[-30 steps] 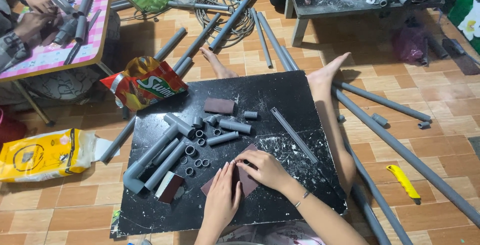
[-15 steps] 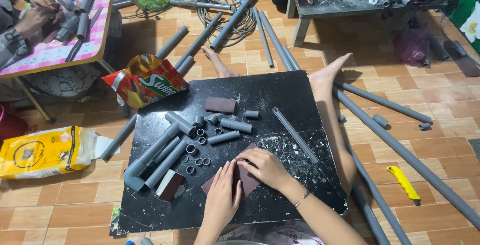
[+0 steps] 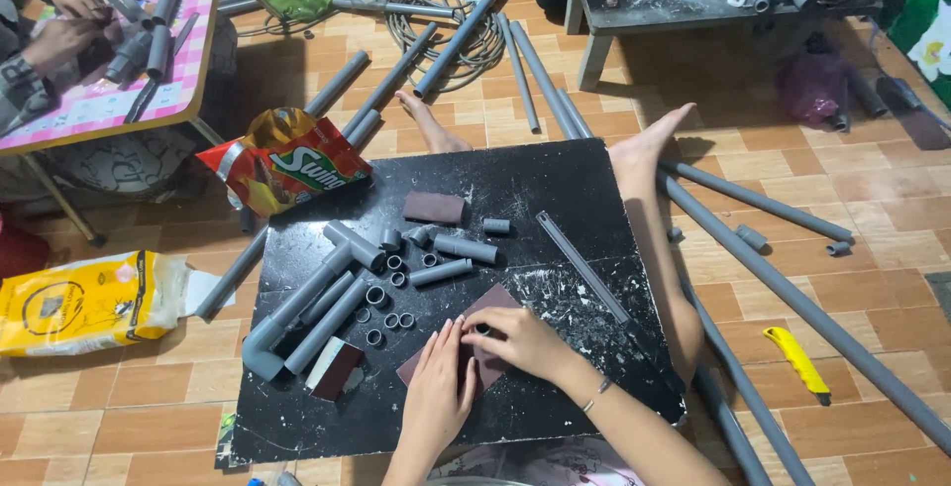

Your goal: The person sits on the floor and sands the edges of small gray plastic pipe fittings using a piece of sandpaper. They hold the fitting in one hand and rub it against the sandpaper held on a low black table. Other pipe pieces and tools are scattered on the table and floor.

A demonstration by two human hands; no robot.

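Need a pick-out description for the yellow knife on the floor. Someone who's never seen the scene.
Start at the black board on the tiled floor, then look past its right edge, beyond the person's leg and the long grey pipes. The yellow knife lies alone on the tiles between two of those pipes. It is the only small bright yellow thing on that side; everything near it is grey.

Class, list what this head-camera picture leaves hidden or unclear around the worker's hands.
- Small grey ring: mostly covered by the right hand.
- Brown sanding sheet: middle hidden under both hands; left hand.
- Black board: near edge hidden by forearms.
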